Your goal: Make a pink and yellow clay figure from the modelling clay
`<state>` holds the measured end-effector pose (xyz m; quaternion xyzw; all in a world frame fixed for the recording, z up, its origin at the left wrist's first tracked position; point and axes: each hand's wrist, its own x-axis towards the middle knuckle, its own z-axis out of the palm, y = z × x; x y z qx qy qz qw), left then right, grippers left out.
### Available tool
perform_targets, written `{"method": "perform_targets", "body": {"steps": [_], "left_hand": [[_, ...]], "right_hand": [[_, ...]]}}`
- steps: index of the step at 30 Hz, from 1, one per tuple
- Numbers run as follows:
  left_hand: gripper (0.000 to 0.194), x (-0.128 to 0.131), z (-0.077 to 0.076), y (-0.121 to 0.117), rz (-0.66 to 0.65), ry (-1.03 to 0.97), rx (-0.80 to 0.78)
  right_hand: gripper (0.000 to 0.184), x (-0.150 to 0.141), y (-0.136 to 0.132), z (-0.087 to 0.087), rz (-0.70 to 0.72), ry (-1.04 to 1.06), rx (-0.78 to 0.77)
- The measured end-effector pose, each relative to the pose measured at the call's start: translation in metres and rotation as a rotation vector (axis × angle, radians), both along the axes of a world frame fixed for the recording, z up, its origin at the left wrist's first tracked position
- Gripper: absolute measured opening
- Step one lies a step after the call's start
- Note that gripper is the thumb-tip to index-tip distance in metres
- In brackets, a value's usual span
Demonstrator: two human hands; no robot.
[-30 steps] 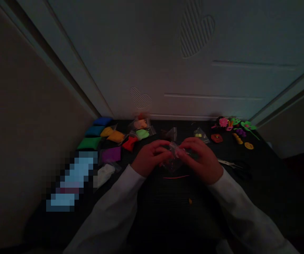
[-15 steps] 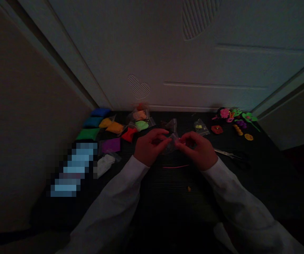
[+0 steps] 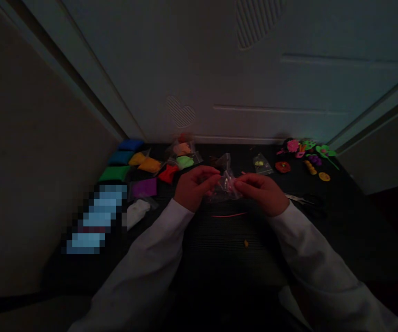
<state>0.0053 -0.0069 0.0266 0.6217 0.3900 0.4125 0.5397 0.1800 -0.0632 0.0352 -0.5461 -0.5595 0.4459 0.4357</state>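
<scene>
Both hands meet over a dark mat in dim light. My left hand pinches one side of a small clear plastic bag with something pink in it. My right hand pinches the bag's other side. Both hands are closed on the bag, a little above the mat. A thin pink strip lies on the mat just below the hands. A small orange crumb lies nearer me.
Several coloured clay packets lie at the left: blue, green, purple, red, white. Finished clay flowers sit at the right, scissors near them. A white door stands behind.
Both hands with the bag rose slightly and drew a little apart; the bag now stretches between the fingertips. The view shifted slightly downward.
</scene>
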Motion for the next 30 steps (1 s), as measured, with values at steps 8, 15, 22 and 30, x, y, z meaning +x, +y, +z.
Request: {"method": "perform_targets", "body": {"steps": [8,15,22,30], "left_hand": [[0.069,-0.009,0.008,0.003,-0.058,0.545,0.876],[0.070,-0.020,0.011,0.008,0.056,0.693,0.932],[0.044,-0.046,0.015,0.024,0.218,0.614,0.854],[0.043,-0.060,0.010,0.037,0.346,0.044,0.258]], "right_hand": [[0.021,-0.008,0.005,0.002,-0.052,-0.015,-0.002],[0.019,-0.037,0.027,0.016,-0.068,-0.155,0.056],[0.024,-0.043,0.043,0.015,-0.029,-0.471,0.133],[0.016,-0.065,0.027,-0.018,0.169,-0.795,0.134]]}}
